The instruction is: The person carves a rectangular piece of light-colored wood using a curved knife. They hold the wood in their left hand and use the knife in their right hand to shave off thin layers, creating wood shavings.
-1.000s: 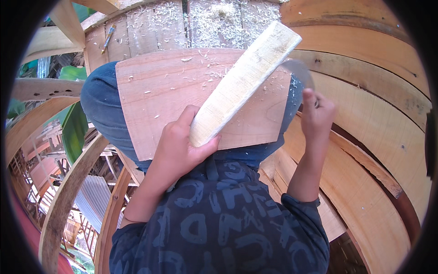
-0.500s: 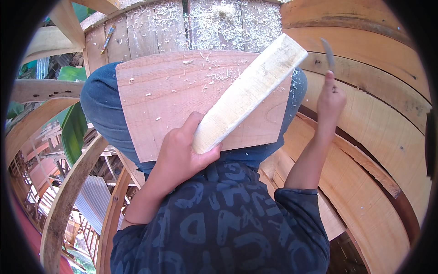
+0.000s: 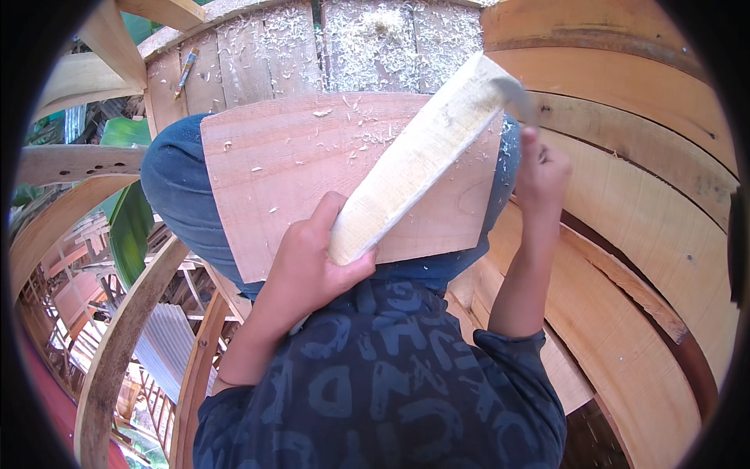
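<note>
A long pale block of wood [image 3: 418, 160] slants up and to the right above my lap. My left hand [image 3: 308, 254] grips its near end, thumb on one side and fingers on the other. My right hand [image 3: 544, 172] is closed round the handle of a curved-blade knife [image 3: 514, 98]; the handle itself is hidden in the fist. The blade, a little blurred, overlaps the far right corner of the block; whether it touches cannot be made out. Under the block, a flat reddish board [image 3: 273, 180] lies across my knees, with a few shavings on it.
Plank flooring [image 3: 234, 70] ahead is strewn with white shavings [image 3: 383, 47]. A small marker-like tube [image 3: 187, 69] lies on it at the left. Wide wooden boards [image 3: 625, 180] line the right side. Curved timbers [image 3: 117, 352] and green leaves [image 3: 129, 234] are on the left.
My right hand has swung left and slightly down, bringing the knife from beside the block onto its far end. The left hand and the block have barely moved.
</note>
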{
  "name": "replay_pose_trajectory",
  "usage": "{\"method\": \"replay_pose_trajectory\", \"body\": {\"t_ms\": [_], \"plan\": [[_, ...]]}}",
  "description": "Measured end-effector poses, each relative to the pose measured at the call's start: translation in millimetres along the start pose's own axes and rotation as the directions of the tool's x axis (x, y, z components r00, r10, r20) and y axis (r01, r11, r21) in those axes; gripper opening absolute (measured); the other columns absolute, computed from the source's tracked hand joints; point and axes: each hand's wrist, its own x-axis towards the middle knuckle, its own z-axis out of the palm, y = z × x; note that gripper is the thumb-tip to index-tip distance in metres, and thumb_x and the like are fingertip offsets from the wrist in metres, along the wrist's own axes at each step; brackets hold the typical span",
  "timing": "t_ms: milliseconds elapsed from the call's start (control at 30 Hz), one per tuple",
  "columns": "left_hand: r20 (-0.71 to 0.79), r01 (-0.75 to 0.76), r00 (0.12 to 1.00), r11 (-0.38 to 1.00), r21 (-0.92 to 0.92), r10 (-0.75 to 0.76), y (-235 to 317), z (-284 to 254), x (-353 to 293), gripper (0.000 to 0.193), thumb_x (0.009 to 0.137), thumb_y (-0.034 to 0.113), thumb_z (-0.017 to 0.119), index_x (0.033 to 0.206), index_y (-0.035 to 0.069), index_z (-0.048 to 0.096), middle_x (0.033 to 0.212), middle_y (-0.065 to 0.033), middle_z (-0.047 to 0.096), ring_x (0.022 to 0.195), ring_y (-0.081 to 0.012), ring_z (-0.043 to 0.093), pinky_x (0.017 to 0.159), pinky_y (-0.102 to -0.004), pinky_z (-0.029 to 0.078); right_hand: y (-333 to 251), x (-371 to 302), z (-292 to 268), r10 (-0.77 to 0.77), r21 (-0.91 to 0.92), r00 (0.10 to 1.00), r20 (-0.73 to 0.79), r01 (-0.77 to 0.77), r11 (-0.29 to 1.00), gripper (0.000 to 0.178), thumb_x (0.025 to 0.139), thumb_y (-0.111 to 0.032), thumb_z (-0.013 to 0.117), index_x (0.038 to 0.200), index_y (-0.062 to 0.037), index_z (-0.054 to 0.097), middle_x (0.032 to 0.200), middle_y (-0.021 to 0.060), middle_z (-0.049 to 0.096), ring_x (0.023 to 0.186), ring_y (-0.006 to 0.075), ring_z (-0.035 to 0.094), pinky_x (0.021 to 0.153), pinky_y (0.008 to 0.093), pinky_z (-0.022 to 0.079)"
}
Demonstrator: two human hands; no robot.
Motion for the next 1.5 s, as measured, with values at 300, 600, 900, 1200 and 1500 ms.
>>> {"method": "replay_pose_trajectory", "body": {"t_ms": [300,600,900,1200,1500], "plan": [[-0.079,-0.050,0.995,0.998,0.044,0.053,3.5,3.8,2.9,0.042,0.074,0.020,0.076,0.102,0.001,0.051,0.078,-0.0239,0.063,0.076,-0.0395,0.066,0.064,-0.0401,0.051,-32.1,-34.6,-21.0,-0.194,0.001,0.947,0.255,0.200,0.980,0.060,0.083,-0.057,0.064,0.059,-0.0015,0.059,0.045,0.0103,0.046,0.041,0.0199,0.051,0.042,0.0322,0.037],[-0.108,-0.053,0.992,0.987,0.149,0.069,3.1,8.3,-1.9,0.042,0.074,0.021,0.077,0.101,0.002,0.051,0.076,-0.0232,0.064,0.072,-0.0395,0.066,0.059,-0.0405,0.051,-22.1,-7.0,-28.6,-0.047,-0.168,0.985,0.168,0.076,0.983,0.067,0.078,-0.064,0.063,0.056,-0.0013,0.057,0.043,0.0132,0.045,0.042,0.0298,0.051,0.043,0.0355,0.040],[-0.114,-0.064,0.990,0.983,0.171,0.084,0.4,8.2,-2.8,0.041,0.075,0.021,0.077,0.100,0.001,0.051,0.073,-0.0224,0.062,0.070,-0.0389,0.066,0.057,-0.0406,0.051,-16.6,-21.3,-16.2,-0.105,-0.213,0.960,0.259,0.163,0.963,0.072,0.073,-0.068,0.064,0.051,-0.0017,0.049,0.044,0.0147,0.043,0.043,0.0336,0.048,0.042,0.0383,0.038],[-0.078,-0.071,0.993,0.987,0.146,0.083,-1.3,6.3,-8.0,0.042,0.075,0.021,0.077,0.100,0.001,0.050,0.074,-0.0228,0.063,0.072,-0.0400,0.065,0.058,-0.0404,0.051,10.8,14.9,-31.1,0.059,-0.274,0.998,0.030,-0.049,0.960,0.072,0.078,-0.067,0.062,0.054,0.0004,0.050,0.044,0.0140,0.042,0.041,0.0259,0.045,0.043,0.0362,0.035],[-0.060,-0.059,0.996,0.996,0.061,0.063,-3.9,1.8,-2.7,0.042,0.073,0.019,0.075,0.100,0.001,0.049,0.075,-0.0243,0.062,0.074,-0.0413,0.065,0.061,-0.0410,0.051,-33.1,-30.3,-25.6,-0.155,-0.161,0.955,0.252,0.199,0.967,0.069,0.076,-0.064,0.065,0.056,0.0005,0.053,0.044,0.0129,0.041,0.040,0.0281,0.042,0.043,0.0356,0.036]]}}
